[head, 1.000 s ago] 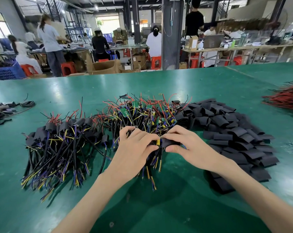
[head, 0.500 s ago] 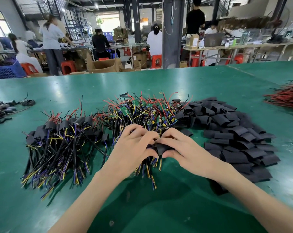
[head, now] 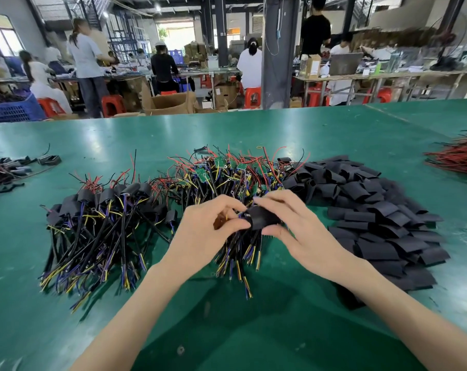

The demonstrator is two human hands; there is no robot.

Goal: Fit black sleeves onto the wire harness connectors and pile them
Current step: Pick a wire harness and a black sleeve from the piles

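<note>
- Left hand (head: 208,232) pinches the harness end (head: 241,216) with curled fingers.
- Right hand (head: 303,231) grips the black sleeve (head: 264,217), dead centre.
- Loose sleeves (head: 374,218) lie at 3 o'clock, the sleeved pile (head: 93,223) at 9, and bare harnesses (head: 227,172) at 12.

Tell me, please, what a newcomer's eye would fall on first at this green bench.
Mid-table, the right hand grips a black sleeve while the left hand pinches the harness at its end. A heap of loose sleeves lies to the right, sleeved harnesses are piled left, and bare harnesses with green boards lie behind.
</note>
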